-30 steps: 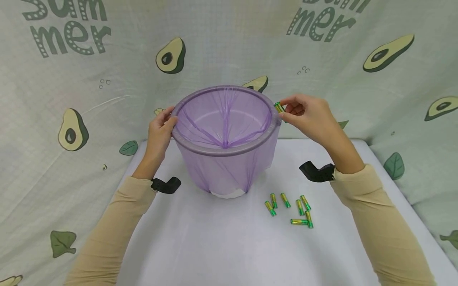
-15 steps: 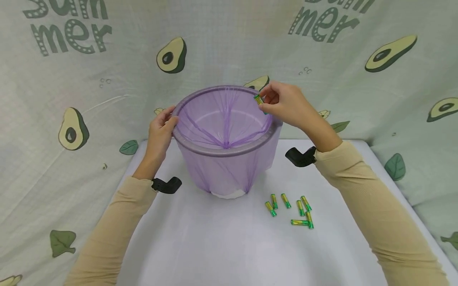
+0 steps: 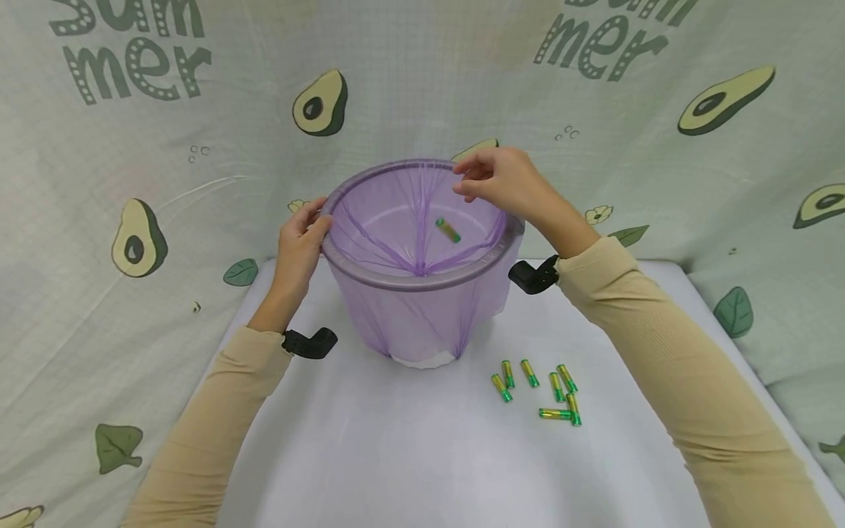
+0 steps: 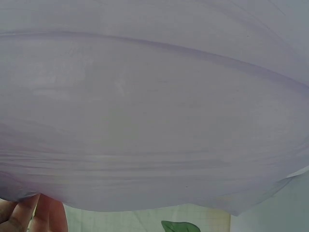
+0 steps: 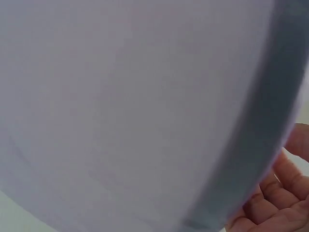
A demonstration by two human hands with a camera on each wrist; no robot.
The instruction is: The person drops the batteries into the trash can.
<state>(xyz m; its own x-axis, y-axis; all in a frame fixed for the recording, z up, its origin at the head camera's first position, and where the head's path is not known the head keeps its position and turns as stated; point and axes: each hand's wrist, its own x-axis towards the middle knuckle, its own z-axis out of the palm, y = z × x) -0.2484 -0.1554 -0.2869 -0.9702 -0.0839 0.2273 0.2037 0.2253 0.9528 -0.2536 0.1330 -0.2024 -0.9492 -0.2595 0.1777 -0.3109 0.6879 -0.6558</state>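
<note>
A round bin with a grey rim [image 3: 422, 283] stands on the table, lined with a thin purple bag [image 3: 379, 220]. My left hand [image 3: 298, 246] grips the rim at its left side, thumb on top. Over the right part of the opening hovers my right hand [image 3: 505, 183], thumb and fingertips apart with nothing between them. Below those fingertips, within the bin's mouth, is a green-and-yellow battery [image 3: 448, 230]. The right wrist view shows the right fingers [image 5: 275, 198] beyond the rim. In the left wrist view, the bag's side hides most of the left hand [image 4: 46, 215].
Several loose batteries [image 3: 530, 373] lie on the white table [image 3: 396, 455], right of the bin and in front of it. Behind the table hangs an avocado-print cloth [image 3: 409, 81].
My right hand has moved left from outside the rim to over the opening and let go of the battery, which is now lower inside the bin. The left hand keeps its hold.
</note>
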